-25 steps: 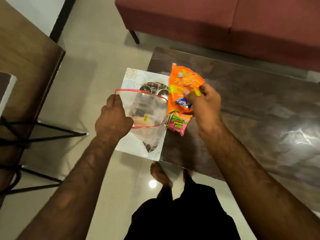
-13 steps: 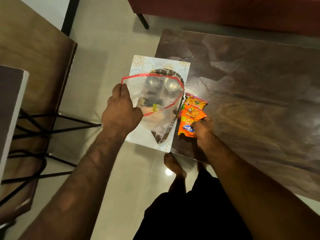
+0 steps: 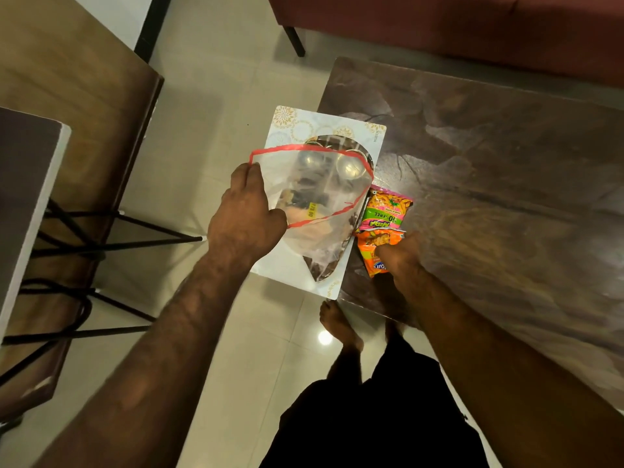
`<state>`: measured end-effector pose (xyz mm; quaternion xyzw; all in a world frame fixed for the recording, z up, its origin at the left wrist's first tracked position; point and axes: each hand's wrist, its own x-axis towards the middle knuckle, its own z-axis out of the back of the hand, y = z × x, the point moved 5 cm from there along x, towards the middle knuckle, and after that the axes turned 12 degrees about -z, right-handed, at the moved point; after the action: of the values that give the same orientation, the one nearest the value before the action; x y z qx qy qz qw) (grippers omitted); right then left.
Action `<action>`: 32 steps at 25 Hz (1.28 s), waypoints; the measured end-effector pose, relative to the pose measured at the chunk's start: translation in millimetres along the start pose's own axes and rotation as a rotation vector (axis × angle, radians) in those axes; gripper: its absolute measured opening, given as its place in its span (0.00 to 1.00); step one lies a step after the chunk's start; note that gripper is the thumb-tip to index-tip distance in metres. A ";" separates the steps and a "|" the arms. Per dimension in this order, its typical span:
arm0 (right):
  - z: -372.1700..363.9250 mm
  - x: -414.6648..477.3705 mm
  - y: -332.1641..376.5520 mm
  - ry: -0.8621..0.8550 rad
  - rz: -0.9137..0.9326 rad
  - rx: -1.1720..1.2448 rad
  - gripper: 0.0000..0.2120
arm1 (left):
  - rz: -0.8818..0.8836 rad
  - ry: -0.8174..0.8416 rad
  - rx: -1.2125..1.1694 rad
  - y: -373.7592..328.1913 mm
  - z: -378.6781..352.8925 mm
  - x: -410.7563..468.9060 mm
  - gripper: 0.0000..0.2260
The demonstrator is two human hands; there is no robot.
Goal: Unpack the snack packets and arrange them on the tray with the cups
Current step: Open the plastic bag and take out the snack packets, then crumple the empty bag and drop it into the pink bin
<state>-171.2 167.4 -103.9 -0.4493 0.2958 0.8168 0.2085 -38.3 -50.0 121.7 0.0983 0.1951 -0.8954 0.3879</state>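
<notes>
Head view: two packets lie on the counter (image 3: 506, 170), just beside the tray (image 3: 291, 125).
Left hand (image 3: 246, 217) grips the limp clear bag (image 3: 317, 238) by its red rim over the tray. Right hand (image 3: 400, 256) rests on the orange packet (image 3: 369, 255), grasp unclear; the pink packet (image 3: 385, 211) touches it. The packets look light, crinkly and slippery, so pinch a sealed edge.

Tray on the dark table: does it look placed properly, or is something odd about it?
The tray sticks out well past the left edge of the table, with much of it over the floor, so it looks risky with the steel cups on it. Nothing looks spilled.
</notes>
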 end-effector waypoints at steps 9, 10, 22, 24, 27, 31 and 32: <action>22.3 -36.7 27.9 -0.079 0.263 -0.026 0.41 | -0.054 -0.018 -0.194 -1.1 0.3 0.7 0.32; 22.6 -47.3 38.9 -0.019 0.342 -0.017 0.44 | -0.053 -0.026 -0.235 -1.4 2.5 0.8 0.32; -15.3 -181.8 128.5 0.581 0.823 0.020 0.47 | -0.086 0.187 -0.960 -21.2 9.9 -16.1 0.22; -16.1 -196.4 136.7 0.553 0.904 0.018 0.36 | -0.165 0.156 -0.924 -22.3 4.5 -16.5 0.40; -14.3 -206.0 135.8 0.503 0.898 0.009 0.21 | -0.058 0.064 -0.935 -17.6 8.0 -16.8 0.43; -16.3 -213.3 133.0 0.475 0.754 0.045 0.16 | 0.025 0.069 -0.917 -4.4 11.2 -13.6 0.23; -16.3 -215.4 132.8 0.483 0.729 0.080 0.19 | 0.043 0.118 -1.005 -2.7 9.4 -13.3 0.22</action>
<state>-132.1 42.4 113.3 -0.4854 0.5068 0.6962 -0.1512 -31.5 -43.6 135.4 -0.0461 0.6214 -0.6757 0.3940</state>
